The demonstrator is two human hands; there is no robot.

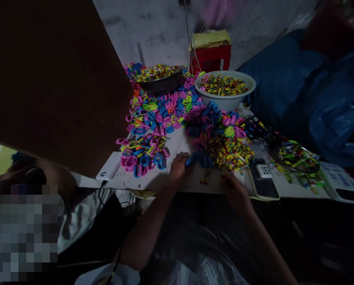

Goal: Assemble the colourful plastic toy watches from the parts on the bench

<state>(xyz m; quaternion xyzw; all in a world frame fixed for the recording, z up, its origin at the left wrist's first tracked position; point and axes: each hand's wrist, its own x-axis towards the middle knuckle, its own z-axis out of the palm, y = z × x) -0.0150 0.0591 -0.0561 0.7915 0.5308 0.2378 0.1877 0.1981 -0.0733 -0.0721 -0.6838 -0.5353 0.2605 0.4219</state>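
Note:
My left hand rests on the white table near its front edge, fingers curled around a blue plastic piece. My right hand lies just to the right at the table's edge, fingers bent; what it holds, if anything, is too dark to make out. Two small red and yellow pieces lie between the hands. A pile of small yellow and red pieces sits just beyond the right hand. A heap of pink, blue and green plastic rings lies to the left.
A white bowl and a dark metal basin full of coloured pieces stand at the back. A phone and calculator lie at right. A brown board leans at left. Another person sits lower left. Blue sacks fill the right.

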